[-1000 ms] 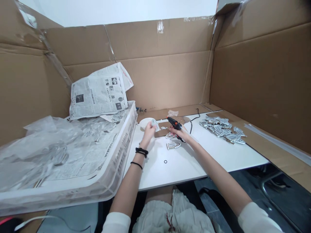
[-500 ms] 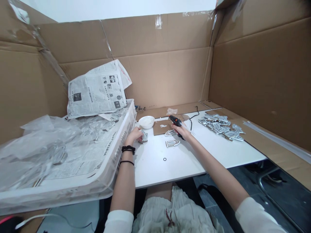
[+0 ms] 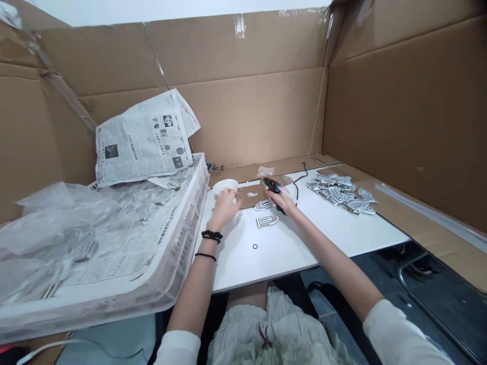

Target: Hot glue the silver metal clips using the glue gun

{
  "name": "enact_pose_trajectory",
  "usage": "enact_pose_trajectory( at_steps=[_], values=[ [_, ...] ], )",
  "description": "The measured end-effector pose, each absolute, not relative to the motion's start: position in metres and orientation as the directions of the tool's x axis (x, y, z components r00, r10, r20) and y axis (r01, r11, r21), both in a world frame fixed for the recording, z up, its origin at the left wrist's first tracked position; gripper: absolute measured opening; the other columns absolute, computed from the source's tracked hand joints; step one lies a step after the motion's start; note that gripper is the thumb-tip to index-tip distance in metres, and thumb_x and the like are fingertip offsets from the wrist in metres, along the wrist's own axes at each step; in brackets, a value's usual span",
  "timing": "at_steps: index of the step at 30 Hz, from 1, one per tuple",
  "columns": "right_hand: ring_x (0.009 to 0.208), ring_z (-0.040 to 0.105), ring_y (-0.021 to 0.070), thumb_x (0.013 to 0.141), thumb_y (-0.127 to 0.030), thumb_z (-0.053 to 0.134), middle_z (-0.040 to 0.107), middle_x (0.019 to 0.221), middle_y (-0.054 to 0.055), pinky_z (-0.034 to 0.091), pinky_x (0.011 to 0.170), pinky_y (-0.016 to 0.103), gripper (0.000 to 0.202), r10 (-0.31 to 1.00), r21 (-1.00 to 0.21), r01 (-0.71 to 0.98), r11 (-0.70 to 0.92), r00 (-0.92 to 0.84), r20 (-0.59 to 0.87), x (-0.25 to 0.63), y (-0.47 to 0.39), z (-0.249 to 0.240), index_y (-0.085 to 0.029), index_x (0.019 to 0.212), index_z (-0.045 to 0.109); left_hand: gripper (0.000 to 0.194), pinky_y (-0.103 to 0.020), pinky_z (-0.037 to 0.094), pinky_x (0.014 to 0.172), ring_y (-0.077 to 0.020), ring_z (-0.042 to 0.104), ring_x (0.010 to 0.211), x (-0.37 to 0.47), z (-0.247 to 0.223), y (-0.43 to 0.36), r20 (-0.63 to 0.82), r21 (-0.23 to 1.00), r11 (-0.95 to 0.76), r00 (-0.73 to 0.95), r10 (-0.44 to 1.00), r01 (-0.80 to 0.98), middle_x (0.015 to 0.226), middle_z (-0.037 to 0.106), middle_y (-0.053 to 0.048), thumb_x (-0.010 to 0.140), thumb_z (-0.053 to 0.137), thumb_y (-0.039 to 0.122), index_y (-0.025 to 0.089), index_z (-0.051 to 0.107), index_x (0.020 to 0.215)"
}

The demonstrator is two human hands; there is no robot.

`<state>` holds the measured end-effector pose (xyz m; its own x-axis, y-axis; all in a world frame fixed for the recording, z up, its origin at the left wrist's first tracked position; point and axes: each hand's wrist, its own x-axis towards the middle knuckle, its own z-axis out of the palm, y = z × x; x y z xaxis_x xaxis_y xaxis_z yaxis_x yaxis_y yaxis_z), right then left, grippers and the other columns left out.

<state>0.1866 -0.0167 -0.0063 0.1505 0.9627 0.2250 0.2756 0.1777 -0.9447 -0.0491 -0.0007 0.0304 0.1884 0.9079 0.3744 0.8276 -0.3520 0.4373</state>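
My right hand (image 3: 284, 199) is wrapped round a black and orange hot glue gun (image 3: 271, 185), its nozzle toward the back left. Just below and left of it lie two white arch-shaped pieces with dark outlines: one piece (image 3: 263, 205) partly at the cardboard's edge, another piece (image 3: 267, 221) nearer me. My left hand (image 3: 225, 207) is blurred by motion in front of a white bowl (image 3: 224, 184), covering its near side. What its fingers hold, if anything, cannot be made out. A brown cardboard piece (image 3: 247, 199) with small white bits on it lies between the hands.
At the left stands a large white plastic basket (image 3: 182, 223) lined with newspaper and plastic bags. A pile of similar arch-shaped pieces (image 3: 340, 192) lies at the right. A black cord (image 3: 298, 188) and a small dark ring (image 3: 255, 246) rest on the white table (image 3: 236, 268). Cardboard walls enclose it.
My left hand has moved right and up from the small piece beside the basket to the front of the bowl. My right hand keeps the glue gun in nearly the same place.
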Motion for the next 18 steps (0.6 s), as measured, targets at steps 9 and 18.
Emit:
enact_pose_trajectory(
  at_steps=[9,18],
  values=[
    [0.054,0.046,0.0142,0.069,-0.046,0.056,0.05,0.057,0.001,0.038,0.05,0.026,0.029,0.942,-0.96,0.215,0.182,0.243,0.233,0.189,-0.013,-0.005,-0.018,0.072,0.052,0.02,-0.03,0.038,0.07,-0.0219,0.051,0.076,0.021,0.005,-0.038,0.248,0.47,-0.716,0.701,0.669,0.517,0.082,0.059,-0.008,0.07,0.069,0.037,0.019,0.062,0.076],
    [0.066,0.051,0.0149,0.063,-0.043,0.063,0.058,0.07,0.003,0.042,0.064,0.027,0.03,0.937,-0.943,0.12,0.309,0.133,0.324,0.181,-0.018,0.003,-0.016,0.073,0.056,0.022,-0.024,0.04,0.059,-0.0132,0.048,0.06,0.022,-0.009,-0.011,0.302,0.865,-0.362,0.214,0.929,0.348,0.067,0.052,-0.002,0.089,0.044,0.025,0.016,0.053,0.071]
  ],
)
